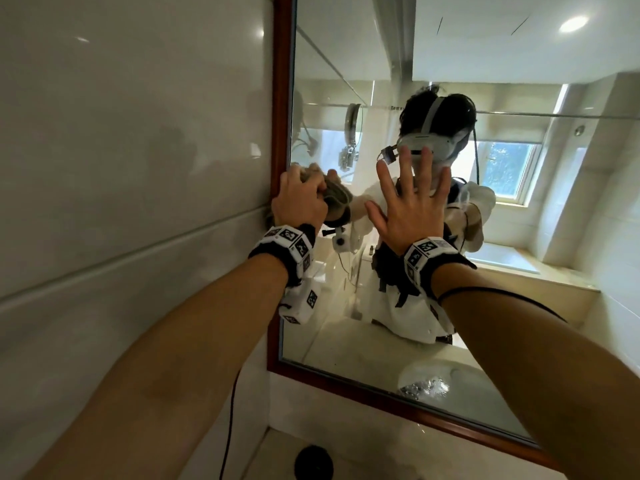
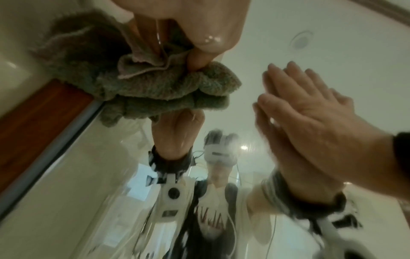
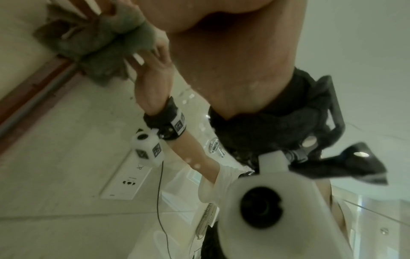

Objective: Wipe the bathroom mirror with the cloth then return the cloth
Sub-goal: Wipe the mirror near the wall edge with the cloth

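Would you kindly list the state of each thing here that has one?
Left hand: grips the bunched grey-green terry cloth against the glass.
Right hand: open, fingers spread, flat on the glass.
Wood-framed bathroom mirror: cloth at its left edge, midway up.

Person: bare forearms; black wrist straps (image 1: 437, 270) bearing white blocks printed with black square markers; thin black cable (image 1: 502, 296) along right forearm

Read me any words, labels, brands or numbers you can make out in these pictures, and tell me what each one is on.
No readable words or numbers.
Black-and-white square marker tags on the wristbands: patterns only, no letters.
White wall socket plate reflected in the wood-framed mirror: small print and symbols, too blurred to read.
Fluffy grey cloth: no label visible.
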